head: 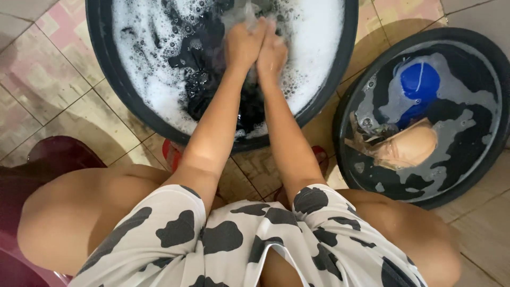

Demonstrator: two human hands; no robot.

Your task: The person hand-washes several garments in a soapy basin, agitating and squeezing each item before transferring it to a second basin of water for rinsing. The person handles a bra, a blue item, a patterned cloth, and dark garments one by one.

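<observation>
Presently: left hand [243,43] and right hand [272,53] pressed together, both clenched on dark garment [212,79] near far rim of black basin [106,58] | fingers partly buried in foam [313,37]; basin cut off at top | second basin [478,175] right: blue item [419,82], tan cloth [411,149], kinds unclear.

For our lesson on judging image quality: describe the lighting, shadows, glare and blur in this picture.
Head view: soft, even light; faint shadow on the tiled floor beside the soapy basin; pale reflections on the water in the second basin; left hand and right hand slightly blurred; basin rims bowed by the wide lens.
</observation>
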